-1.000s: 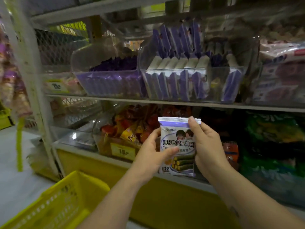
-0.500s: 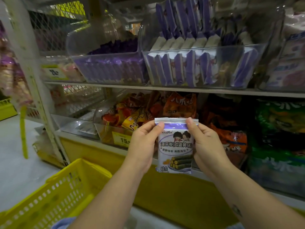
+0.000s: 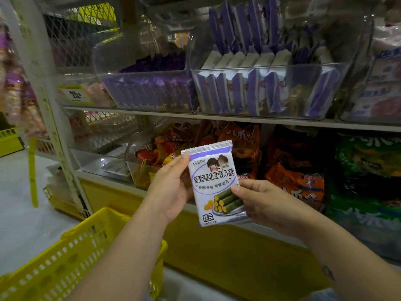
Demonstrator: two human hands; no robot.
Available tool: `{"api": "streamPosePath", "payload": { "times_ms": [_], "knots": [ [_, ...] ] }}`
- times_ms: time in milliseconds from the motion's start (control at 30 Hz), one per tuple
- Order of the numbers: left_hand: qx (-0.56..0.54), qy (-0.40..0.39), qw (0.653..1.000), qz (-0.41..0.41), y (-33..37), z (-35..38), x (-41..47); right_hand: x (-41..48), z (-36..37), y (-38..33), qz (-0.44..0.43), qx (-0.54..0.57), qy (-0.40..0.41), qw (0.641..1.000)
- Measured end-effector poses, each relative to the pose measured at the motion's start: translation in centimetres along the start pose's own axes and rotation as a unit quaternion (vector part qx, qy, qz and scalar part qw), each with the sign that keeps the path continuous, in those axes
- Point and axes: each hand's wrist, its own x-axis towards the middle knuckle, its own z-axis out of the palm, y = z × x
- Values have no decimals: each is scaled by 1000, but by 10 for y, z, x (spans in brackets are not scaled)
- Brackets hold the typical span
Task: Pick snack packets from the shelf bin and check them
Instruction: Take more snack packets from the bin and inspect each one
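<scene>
Nearest me, a yellow basket (image 3: 65,268) sits below my left forearm. My left hand (image 3: 171,192) grips the seaweed roll packet (image 3: 214,183) by its left edge, and my right hand (image 3: 267,205) pinches the right edge lower down. The packet stands between them, long axis upright, top seal leaning slightly left, printed face toward me. Beyond, above both hands, a clear bin (image 3: 303,92) holds purple packets.

The yellow basket (image 3: 71,263) is cut off by the bottom edge; apparently most fingers of the left hand (image 3: 171,192) are hidden behind the snack packet (image 3: 214,183).
</scene>
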Motion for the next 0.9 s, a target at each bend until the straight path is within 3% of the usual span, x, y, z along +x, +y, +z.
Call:
{"api": "streamPosePath", "payload": {
  "times_ms": [200, 400, 500, 600, 667, 800, 900],
  "knots": [
    [46, -153, 978, -135, 0, -10, -5, -2, -3, -7, 20, 131, 19, 991],
    [9, -179, 970, -162, -3, -7, -7, -4, -8, -9, 28, 140, 16, 990],
    [45, -145, 982, -115, -6, 1, -7, -1, -5, -7, -5, 114, 53, 992],
    [164, -47, 984, 40, -15, 9, -6, 2, 2, -5, -86, -29, 153, 984],
    [183, -88, 975, 91, -21, 16, -9, 2, 7, -4, -142, -91, 192, 967],
    [147, -155, 976, 35, -26, 24, -11, 4, 15, -1, -193, -84, 126, 970],
    [35, -174, 984, 7, -23, 24, -9, 5, 16, 1, -169, -35, 50, 984]
  ]
}}
